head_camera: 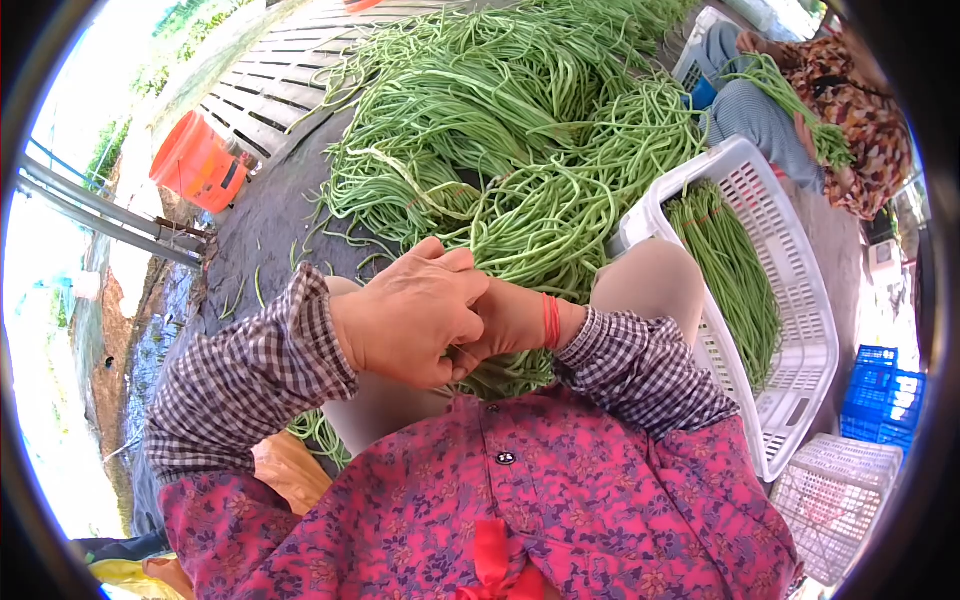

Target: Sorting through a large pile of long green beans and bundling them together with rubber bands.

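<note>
My left hand (420, 315) and my right hand (506, 319) meet over my lap, the left one overlapping the other's fingers. Curled fingertips touch close together, and whatever lies between them is hidden. Red bands circle the right wrist. Right under and behind the hands lie long green beans (551, 217), part of a big heap spread over dark sheeting. Some bundles in the heap have red bands around them. At my right knee a white plastic crate (806, 330) holds banded bundles of long beans (724, 277).
An orange bucket (199, 163) stands at the upper left beside a slatted surface (262, 82). A co-worker (810, 112) sits at the upper right, holding beans. Blue crates (881, 397) and a pale crate (836, 499) are at the lower right; metal pipes cross the left side.
</note>
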The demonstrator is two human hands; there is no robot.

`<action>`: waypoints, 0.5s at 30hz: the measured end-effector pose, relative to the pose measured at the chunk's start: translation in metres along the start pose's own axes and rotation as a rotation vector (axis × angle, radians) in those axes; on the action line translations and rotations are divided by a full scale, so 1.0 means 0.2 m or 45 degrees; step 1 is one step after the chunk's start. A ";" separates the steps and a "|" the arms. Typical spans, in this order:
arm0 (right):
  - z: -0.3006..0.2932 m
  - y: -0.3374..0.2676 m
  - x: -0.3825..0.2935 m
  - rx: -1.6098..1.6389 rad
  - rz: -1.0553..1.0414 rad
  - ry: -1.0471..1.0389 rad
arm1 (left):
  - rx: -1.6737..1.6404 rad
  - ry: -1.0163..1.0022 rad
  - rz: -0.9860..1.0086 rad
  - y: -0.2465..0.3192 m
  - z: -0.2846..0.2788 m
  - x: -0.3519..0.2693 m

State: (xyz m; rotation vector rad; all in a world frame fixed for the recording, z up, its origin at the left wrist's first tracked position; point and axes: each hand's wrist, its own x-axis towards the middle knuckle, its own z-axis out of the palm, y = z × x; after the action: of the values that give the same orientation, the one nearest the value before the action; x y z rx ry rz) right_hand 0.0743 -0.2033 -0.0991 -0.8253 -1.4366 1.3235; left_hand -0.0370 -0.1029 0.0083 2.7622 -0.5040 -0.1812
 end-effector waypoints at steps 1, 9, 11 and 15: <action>0.00 -0.01 0.00 0.004 -0.001 -0.001 | -0.050 -0.045 0.012 0.00 -0.03 0.01; -0.02 -0.07 -0.02 0.686 0.222 -0.148 | -0.483 -0.099 -0.031 -0.07 -0.04 -0.03; -0.02 -0.09 -0.02 0.626 0.223 -0.140 | -0.478 0.037 -0.168 0.01 -0.09 -0.07; -0.01 -0.13 -0.01 0.634 0.249 -0.030 | -0.382 0.265 -0.269 0.11 -0.06 -0.12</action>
State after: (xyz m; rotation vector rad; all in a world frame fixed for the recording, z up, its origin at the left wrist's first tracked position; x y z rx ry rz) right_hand 0.0796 -0.2097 -0.0743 -0.6252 -0.9909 1.7494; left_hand -0.0639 -0.1096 0.0283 2.4972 -0.1182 -0.0149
